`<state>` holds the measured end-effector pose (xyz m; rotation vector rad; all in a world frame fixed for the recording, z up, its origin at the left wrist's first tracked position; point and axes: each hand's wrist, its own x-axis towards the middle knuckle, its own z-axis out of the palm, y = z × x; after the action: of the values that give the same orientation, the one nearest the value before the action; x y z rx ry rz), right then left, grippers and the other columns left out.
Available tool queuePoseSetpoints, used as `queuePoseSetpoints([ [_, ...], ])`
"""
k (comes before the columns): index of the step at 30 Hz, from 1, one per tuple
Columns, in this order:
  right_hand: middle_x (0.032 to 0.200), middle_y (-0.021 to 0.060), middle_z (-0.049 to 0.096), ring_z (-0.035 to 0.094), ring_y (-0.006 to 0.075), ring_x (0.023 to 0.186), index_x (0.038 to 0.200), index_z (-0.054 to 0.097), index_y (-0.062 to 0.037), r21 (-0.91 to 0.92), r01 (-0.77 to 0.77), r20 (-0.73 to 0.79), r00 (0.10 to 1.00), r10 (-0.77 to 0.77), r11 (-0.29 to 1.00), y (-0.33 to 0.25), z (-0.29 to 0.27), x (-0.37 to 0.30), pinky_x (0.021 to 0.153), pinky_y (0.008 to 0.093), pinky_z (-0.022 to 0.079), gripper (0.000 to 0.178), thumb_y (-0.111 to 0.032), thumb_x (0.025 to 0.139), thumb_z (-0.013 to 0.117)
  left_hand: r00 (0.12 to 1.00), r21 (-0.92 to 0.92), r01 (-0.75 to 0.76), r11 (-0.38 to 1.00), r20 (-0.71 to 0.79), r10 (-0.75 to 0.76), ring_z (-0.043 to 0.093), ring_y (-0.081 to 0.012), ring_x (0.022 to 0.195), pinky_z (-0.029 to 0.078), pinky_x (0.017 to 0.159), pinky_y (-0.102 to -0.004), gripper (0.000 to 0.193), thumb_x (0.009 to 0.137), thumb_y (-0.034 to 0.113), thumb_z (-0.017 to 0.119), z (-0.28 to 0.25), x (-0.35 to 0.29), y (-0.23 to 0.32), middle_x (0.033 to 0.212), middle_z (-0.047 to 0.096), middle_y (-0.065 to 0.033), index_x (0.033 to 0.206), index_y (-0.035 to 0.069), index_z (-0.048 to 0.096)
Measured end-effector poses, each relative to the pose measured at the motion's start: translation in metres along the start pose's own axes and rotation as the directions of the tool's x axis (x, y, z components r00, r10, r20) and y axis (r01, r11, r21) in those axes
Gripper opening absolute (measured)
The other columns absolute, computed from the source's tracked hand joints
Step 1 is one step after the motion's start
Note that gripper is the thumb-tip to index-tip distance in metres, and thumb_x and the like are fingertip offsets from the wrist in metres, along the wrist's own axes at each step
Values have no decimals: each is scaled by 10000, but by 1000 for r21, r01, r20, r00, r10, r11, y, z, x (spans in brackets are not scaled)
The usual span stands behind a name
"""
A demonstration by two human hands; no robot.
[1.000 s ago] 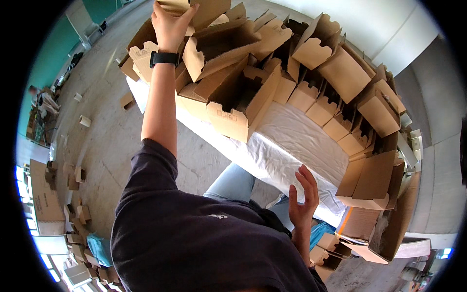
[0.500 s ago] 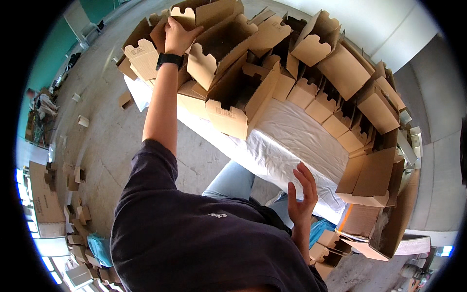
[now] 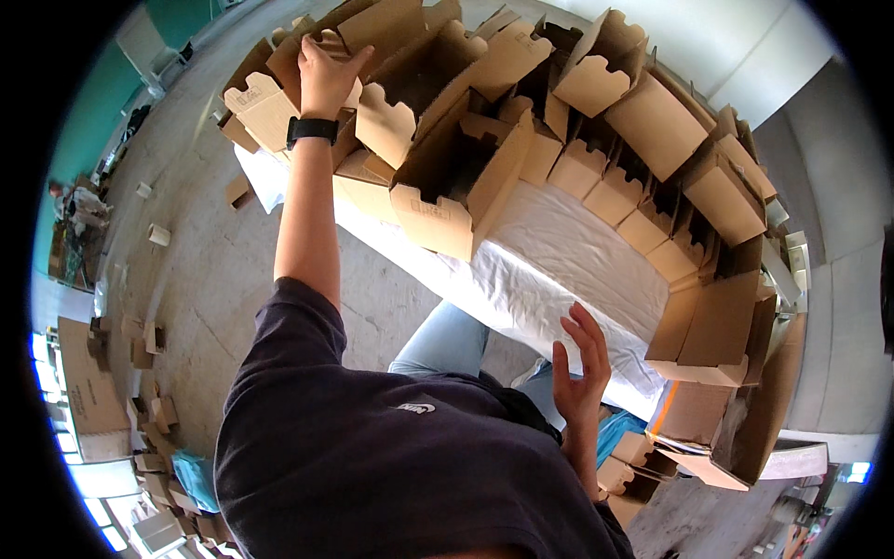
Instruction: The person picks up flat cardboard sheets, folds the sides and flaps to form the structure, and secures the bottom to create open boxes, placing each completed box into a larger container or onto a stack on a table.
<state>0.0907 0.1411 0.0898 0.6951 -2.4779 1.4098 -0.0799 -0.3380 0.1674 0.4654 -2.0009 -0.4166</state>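
Note:
At the far left of the white-covered table, my left hand (image 3: 326, 79) reaches into a row of open brown cardboard boxes. Its fingers curl over the wavy-edged end of one cardboard box (image 3: 363, 33), thumb stretched to the right; the fingertips are partly hidden. Another box (image 3: 386, 126) with a scalloped end flap sits just right of my wrist. In front of it stands an open box (image 3: 433, 219) near the table edge. My right hand (image 3: 582, 373) hovers empty over the near edge of the white cloth (image 3: 549, 270), fingers apart.
Several more open boxes (image 3: 656, 130) crowd the back and right of the table. A larger carton (image 3: 689, 415) with an orange stripe stands at the near right. Loose boxes and white rolls (image 3: 159, 235) lie on the floor at left. A person (image 3: 79, 200) is far off left.
My left hand has shifted slightly left and up in the picture, and the box under it has changed its tilt. My right hand stays nearly where it was, still empty.

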Motion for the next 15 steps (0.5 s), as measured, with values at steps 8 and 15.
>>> queuePoseSetpoints([
  [8, 1283, 149, 579, 554, 313, 1205, 1147, 647, -71, 7, 25, -29, 999, -25, 1000, 4, -3, -5, 973, 378, 460, 346, 38, 819, 638, 988, -415, -5, 910, 137, 68, 591, -280, 1064, 474, 906, -353, 619, 808, 348, 758, -13, 3, -17, 1130, 605, -189, 1214, -50, 516],
  [15, 1198, 124, 625, 599, 307, 1104, 1111, 649, -62, 13, 8, -50, 999, -8, 1000, 5, -4, -10, 934, 385, 484, 320, 38, 807, 647, 975, -573, -211, 792, -176, 133, 506, -309, 1243, 438, 1027, -395, 518, 889, 219, 686, -95, -76, 123, 1365, 500, -210, 1304, -16, 482],
])
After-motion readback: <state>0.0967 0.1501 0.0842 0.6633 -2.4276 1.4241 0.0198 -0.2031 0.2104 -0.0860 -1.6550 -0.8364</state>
